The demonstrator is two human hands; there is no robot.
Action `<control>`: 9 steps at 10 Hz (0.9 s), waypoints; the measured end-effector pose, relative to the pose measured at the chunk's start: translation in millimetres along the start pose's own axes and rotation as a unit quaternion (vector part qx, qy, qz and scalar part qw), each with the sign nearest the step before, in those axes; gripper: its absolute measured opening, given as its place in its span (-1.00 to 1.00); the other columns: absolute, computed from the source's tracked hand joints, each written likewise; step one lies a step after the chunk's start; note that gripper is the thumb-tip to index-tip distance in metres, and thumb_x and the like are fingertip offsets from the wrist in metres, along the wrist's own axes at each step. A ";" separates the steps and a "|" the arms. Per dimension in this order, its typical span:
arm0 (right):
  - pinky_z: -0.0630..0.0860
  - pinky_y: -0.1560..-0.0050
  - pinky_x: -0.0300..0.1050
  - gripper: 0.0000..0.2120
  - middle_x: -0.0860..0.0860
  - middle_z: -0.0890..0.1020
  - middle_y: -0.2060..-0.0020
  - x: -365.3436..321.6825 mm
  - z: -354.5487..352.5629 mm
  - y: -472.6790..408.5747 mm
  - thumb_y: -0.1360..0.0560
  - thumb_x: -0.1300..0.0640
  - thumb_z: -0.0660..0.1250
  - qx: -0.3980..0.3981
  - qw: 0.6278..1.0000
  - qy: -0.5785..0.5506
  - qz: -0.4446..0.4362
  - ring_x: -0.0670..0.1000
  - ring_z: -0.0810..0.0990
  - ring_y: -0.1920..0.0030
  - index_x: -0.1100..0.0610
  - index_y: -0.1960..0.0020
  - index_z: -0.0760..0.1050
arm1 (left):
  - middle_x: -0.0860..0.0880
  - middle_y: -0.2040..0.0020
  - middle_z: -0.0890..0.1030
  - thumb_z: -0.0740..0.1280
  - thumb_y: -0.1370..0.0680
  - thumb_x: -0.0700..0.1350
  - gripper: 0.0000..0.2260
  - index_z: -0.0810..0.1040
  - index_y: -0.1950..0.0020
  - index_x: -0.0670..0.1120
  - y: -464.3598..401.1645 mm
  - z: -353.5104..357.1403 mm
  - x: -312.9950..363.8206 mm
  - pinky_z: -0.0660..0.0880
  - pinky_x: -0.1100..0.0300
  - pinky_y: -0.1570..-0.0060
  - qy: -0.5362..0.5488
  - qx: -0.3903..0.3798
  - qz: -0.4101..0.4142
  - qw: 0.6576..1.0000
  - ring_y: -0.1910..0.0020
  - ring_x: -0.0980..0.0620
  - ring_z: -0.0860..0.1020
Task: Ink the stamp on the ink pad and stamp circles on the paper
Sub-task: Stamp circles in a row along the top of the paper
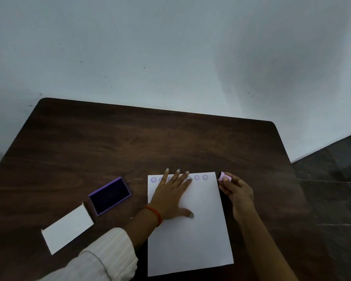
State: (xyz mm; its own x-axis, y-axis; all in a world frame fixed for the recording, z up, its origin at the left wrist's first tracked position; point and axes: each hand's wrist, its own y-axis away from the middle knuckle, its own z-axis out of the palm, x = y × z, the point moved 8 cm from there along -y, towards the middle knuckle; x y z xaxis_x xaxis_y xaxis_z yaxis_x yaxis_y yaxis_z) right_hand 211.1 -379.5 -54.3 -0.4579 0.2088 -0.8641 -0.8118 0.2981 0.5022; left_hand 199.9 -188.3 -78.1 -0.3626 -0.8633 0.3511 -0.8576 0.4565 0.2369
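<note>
A white sheet of paper (201, 230) lies on the dark wooden table, with a row of several faint purple stamped circles (201, 177) along its far edge. My left hand (171, 196) presses flat on the upper part of the sheet, fingers spread, covering some of the circles. My right hand (238, 191) hovers just off the paper's top right corner and holds a small pink stamp (224, 177), its dark face turned to the left. The open purple ink pad (109, 195) sits on the table to the left of the paper.
A white lid or card (67, 230) lies at the near left beside the ink pad. The wooden table (130, 142) stretches back to a pale wall. A dark tiled floor (332, 179) shows beyond the table's right edge.
</note>
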 end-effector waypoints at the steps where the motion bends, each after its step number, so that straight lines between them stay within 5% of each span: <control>1: 0.57 -0.03 -0.06 -0.79 0.08 0.66 0.06 -10.3 1.4 0.2 -0.41 0.23 0.42 0.031 0.984 0.152 -0.088 0.03 0.63 0.04 0.16 -0.04 0.57 | 0.00 -0.56 -0.12 0.22 -0.35 0.41 -0.09 -0.11 -0.50 0.01 -0.4 0.0 -0.5 -0.33 -0.14 -0.47 0.002 -0.002 0.001 1.000 -0.53 -0.03 -0.18; 2: 0.60 -0.02 -0.01 -0.84 0.09 0.67 0.07 -22.7 12.2 6.5 -0.46 0.17 0.38 0.020 0.949 0.249 -0.194 0.02 0.64 0.05 0.16 -0.02 0.58 | 0.00 -0.56 -0.11 0.24 -0.35 0.40 -0.09 -0.11 -0.50 0.01 -1.0 -0.1 -0.8 -0.35 -0.12 -0.46 0.003 -0.001 0.001 1.000 -0.53 -0.02 -0.18; 4: 0.47 -0.11 -0.10 -0.78 0.14 0.65 -0.03 -30.2 33.0 -4.7 -0.52 0.10 0.28 0.023 0.865 0.459 -0.201 0.07 0.58 -0.03 0.19 -0.07 0.57 | 0.00 -0.56 -0.10 0.24 -0.34 0.40 -0.09 -0.09 -0.50 0.02 -0.8 -1.4 0.0 -0.35 -0.12 -0.45 0.005 0.003 0.002 1.000 -0.53 -0.03 -0.17; 9: 0.49 -0.16 -0.07 -0.80 0.16 0.59 -0.14 -28.9 50.5 2.0 -0.51 0.17 0.29 -0.027 0.785 0.583 -0.206 0.12 0.57 -0.10 0.19 -0.11 0.52 | 0.01 -0.56 -0.08 0.24 -0.34 0.41 -0.09 -0.08 -0.50 0.03 -2.2 -1.6 -0.7 -0.43 -0.06 -0.38 0.009 0.007 0.002 1.000 -0.53 -0.03 -0.15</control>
State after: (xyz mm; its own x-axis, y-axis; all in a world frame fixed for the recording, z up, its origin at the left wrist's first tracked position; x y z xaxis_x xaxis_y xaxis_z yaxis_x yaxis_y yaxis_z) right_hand 241.1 -337.9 -26.6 -0.1470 -0.8999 -0.4105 -0.9780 0.0702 0.1964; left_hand 202.6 -188.3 -77.5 -0.3594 -0.8573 0.3686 -0.8614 0.4567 0.2222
